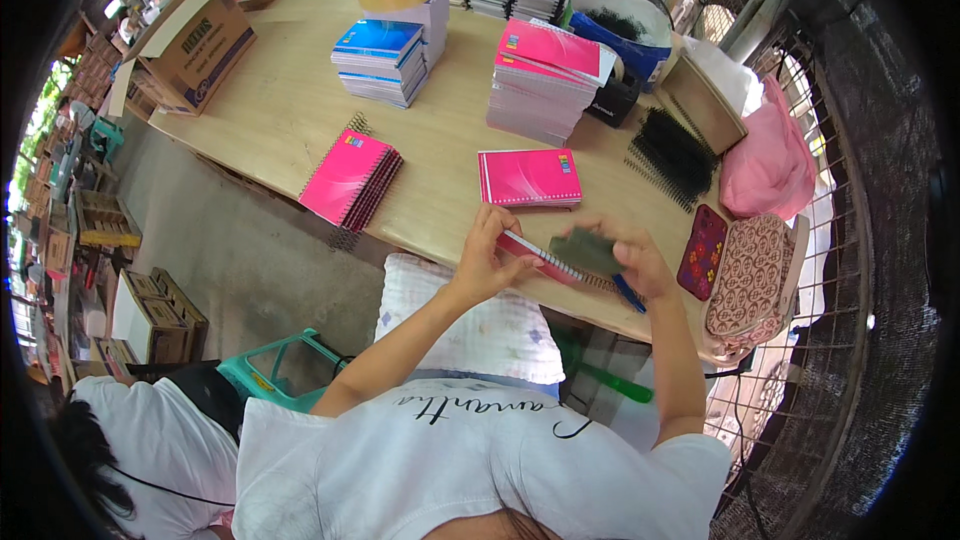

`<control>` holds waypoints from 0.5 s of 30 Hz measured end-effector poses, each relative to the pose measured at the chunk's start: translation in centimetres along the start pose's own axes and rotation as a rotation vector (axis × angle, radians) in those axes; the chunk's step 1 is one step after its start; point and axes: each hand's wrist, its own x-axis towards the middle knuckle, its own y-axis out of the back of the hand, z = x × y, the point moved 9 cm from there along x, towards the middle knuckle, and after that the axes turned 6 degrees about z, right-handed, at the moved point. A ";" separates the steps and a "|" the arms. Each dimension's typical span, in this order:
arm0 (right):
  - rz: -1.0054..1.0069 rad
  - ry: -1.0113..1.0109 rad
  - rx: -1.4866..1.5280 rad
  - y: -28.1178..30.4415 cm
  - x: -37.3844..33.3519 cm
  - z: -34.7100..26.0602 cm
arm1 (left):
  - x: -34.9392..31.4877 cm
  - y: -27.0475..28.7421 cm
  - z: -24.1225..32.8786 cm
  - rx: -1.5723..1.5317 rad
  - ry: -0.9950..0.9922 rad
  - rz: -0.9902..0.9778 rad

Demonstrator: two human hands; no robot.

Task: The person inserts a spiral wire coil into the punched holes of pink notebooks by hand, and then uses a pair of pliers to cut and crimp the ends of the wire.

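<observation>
Left hand: the left hand [492, 255] reaches forward, thumb and fingers pinched closed on the notebook's left end.
Right hand: the right hand [642, 262] has its forearm raised and fingers curled around a dark green piece [588, 253]; a blue tool [628, 294] shows beneath.
Notebook: the notebook [562, 269] is pinkish-red, thin, edge-on, slanting down rightward, with a coil [600, 283] along its spine.
Place: it is at the near edge of the bench [440, 190], before a pink notebook stack [530, 178].

Hands [486, 260] at table [435, 230]: left gripping pink notebook [549, 265], right holding dark-green object [588, 253].
</observation>
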 end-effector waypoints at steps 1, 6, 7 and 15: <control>-0.115 0.117 -0.385 -1.0 0.1 -0.3 | 0.0 -0.2 -0.1 -0.002 -0.016 -0.010; 0.072 0.150 -0.698 0.4 0.7 -0.1 | 0.0 -0.6 0.5 -0.013 0.024 -0.004; 0.095 0.172 -0.907 -0.1 1.0 -0.3 | 0.1 -0.6 0.5 -0.027 0.024 0.012; 0.128 0.216 -1.064 -1.5 1.3 -0.5 | -0.9 0.5 -5.1 -0.646 0.436 -0.028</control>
